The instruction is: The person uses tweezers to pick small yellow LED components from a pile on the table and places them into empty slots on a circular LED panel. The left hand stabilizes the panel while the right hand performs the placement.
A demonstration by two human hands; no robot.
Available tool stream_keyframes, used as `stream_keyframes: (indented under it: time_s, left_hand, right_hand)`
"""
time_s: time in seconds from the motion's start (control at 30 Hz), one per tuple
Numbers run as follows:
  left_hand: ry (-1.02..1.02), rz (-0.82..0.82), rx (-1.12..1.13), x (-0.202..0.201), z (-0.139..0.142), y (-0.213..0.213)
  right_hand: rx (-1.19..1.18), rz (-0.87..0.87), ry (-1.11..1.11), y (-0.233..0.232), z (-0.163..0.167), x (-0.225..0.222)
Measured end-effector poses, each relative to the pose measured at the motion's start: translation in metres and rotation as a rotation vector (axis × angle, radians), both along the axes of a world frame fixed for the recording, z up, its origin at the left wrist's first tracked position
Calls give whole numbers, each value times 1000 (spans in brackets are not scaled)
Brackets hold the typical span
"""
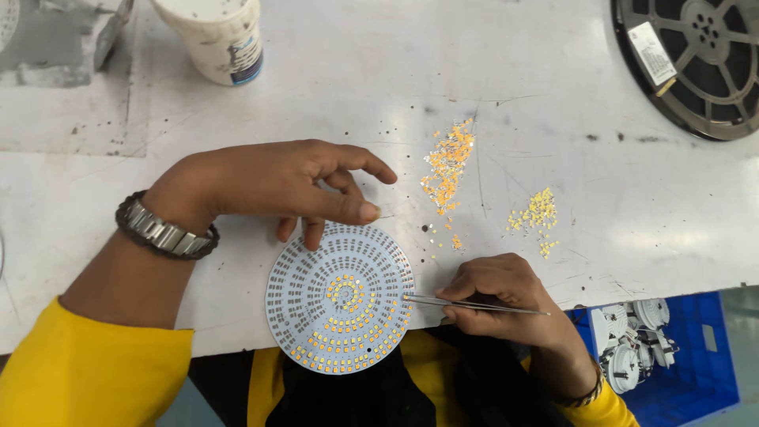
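Grip, right hand: right hand [506,304] was clamped by thumb and forefinger on the tweezers [474,304], which lay nearly level with their tips pointing away from the palm.
Tweezer tips: they met the near edge of the round circuit board [340,296], at its rim beside the grip; whether a chip sat between them could not be told.
Grip, left hand: left hand [269,186] lay spread beyond the board, fingers apart and clamped on nothing, with two fingertips pressing the board's far rim.
Round circuit board: it lay flat at the bench's [553,95] front edge, just beside the right-hand grip, partly overhanging the person's lap.
Board filling: small yellow chips covered the centre rings and the outer rows nearest the person; the remaining rings showed bare pads.
Orange chip pile [448,162]: loose on the bench, beyond the right-hand grip and near the left hand's fingertips.
Yellow chip pile [538,215]: smaller, just beyond the right hand, apart from the orange pile.
Wristwatch [164,229]: metal band on the left wrist, above a yellow sleeve.
White cup [217,35]: far beyond the left hand.
Black reel [696,55]: at the far corner, well apart from both grips.
Blue crate [688,348]: below the bench edge, beside the right wrist, holding white round housings.
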State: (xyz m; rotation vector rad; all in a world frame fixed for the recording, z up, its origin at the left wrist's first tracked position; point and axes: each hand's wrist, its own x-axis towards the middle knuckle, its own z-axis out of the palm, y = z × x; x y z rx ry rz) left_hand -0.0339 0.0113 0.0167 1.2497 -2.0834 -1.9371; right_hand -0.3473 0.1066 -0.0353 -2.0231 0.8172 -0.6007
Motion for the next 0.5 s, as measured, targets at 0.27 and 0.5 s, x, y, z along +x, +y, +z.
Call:
stream_keyframes:
  time_s: [0.27, 0.5]
  left_hand:
    - [-6, 29, 9, -3, 2, 1]
    - [-49, 49, 1, -2, 0, 0]
  right_hand:
    - [46, 85, 28, -13, 3, 5]
    - [76, 98, 22, -15, 4, 7]
